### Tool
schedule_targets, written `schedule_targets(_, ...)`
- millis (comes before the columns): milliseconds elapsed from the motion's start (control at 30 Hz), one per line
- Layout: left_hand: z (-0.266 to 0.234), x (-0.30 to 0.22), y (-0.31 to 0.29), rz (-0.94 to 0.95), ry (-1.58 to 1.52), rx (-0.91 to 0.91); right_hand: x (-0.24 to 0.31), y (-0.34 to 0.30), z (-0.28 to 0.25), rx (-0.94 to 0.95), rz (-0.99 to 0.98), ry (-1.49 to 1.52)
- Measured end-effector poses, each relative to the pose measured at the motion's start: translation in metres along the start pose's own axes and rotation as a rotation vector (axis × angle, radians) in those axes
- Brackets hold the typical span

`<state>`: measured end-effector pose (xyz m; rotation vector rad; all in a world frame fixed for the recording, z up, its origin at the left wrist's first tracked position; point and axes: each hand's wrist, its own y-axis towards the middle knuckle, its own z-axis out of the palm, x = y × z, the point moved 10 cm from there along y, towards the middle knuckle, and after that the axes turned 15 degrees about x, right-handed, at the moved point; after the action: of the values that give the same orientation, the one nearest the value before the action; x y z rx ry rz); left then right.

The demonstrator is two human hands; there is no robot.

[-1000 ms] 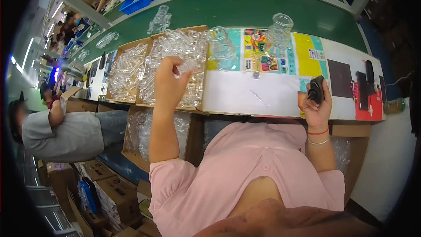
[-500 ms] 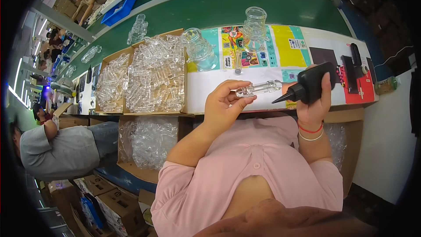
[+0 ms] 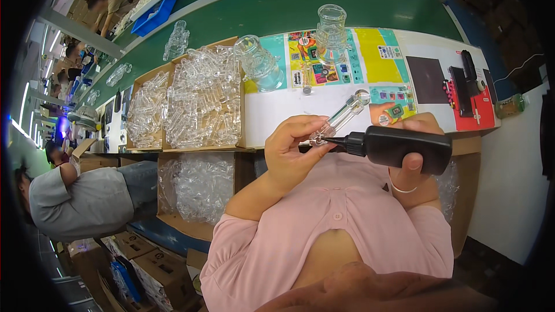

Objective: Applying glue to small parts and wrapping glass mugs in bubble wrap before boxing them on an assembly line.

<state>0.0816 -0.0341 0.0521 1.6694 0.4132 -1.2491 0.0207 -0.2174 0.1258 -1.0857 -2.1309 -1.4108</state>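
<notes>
Between the thumb and fingers of my left hand is a clear tube-shaped part, tilted with its round end up and to the right. My right hand grips a black squeeze bottle lying nearly level. Its tapered nozzle points left and meets the lower end of the clear part, near my left fingertips. Beyond my hands stand two larger clear vessels, one upright at the middle and one leaning beside the carton.
A divided carton full of small clear parts stands on the left. Black tools lie on a red sheet at the right. Below the bench is a box of wrapped clear pieces. A person in grey works at the left.
The bottle has swung level, and its nozzle has come left to the clear part. That part has tipped from nearly level to slanting upward.
</notes>
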Motion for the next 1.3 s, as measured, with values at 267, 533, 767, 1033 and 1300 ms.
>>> schedule_targets(267,-0.001,-0.012,0.002,0.094,0.117,-0.005,0.017,-0.001,0.006,0.015,-0.096,-0.027)
schedule_targets(533,0.0,-0.019,0.001,0.13,0.196,-0.009,0.001,-0.003,0.002,-0.018,0.022,0.075)
schedule_targets(767,0.003,-0.026,0.001,0.124,0.339,0.032,-0.014,-0.005,-0.003,-0.13,0.117,0.24)
schedule_targets(1033,0.01,-0.044,0.004,0.187,0.49,0.082,0.006,0.004,-0.006,-0.011,0.065,0.14)
schedule_targets(1300,0.01,-0.051,0.005,0.173,0.612,0.074,0.042,0.007,0.014,0.287,-0.158,-0.005)
